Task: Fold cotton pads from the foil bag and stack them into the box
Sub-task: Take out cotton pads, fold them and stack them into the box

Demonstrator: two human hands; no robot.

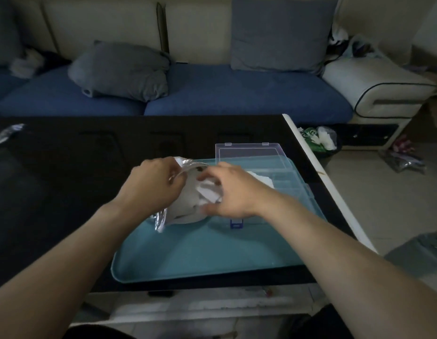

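- Foil bag (pixel 182 204) sits over the teal tray (pixel 200 253), its mouth pinched by the left hand (pixel 152 183).
- Right hand (pixel 231 192) has its grip curled round white cotton pads (pixel 207 192) at the bag's mouth.
- Clear box (pixel 281 177) lies open just right, on the dark worktop (pixel 65 167).

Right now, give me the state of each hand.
Left hand: fingers grip the mouth of the crinkled silver foil bag.
Right hand: fingers pinch a white cotton pad at the bag's opening.

My left hand (pixel 154 182) pinches the foil bag (pixel 180 206) open at nine o'clock on the teal tray (pixel 200 253); my right hand (pixel 231 189) grips a white cotton pad (pixel 209 192) at its mouth.
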